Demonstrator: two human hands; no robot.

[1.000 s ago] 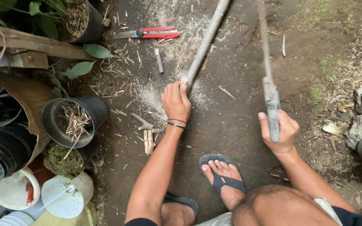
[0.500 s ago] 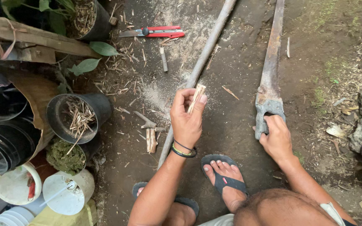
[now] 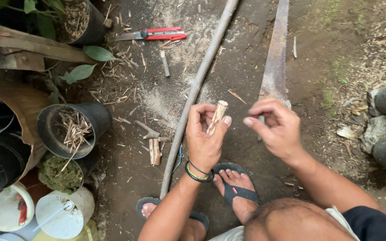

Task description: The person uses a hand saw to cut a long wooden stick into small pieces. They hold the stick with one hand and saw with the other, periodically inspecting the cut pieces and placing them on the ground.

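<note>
My left hand (image 3: 205, 138) is closed around a short cut piece of pale stick (image 3: 216, 117), pinched upright between thumb and fingers. It was down gripping the long pole (image 3: 196, 91) a second ago; now the piece is lifted clear, just right of the pole. My right hand (image 3: 275, 127) has let go of the saw (image 3: 274, 58) and hovers half-curled and empty beside the piece, fingertips turned toward it. The saw lies flat on the dirt, right of the pole. Left of the pole are sawdust, small offcuts (image 3: 154, 149), red-handled pruners (image 3: 155, 34) and black pots (image 3: 70, 127).
</note>
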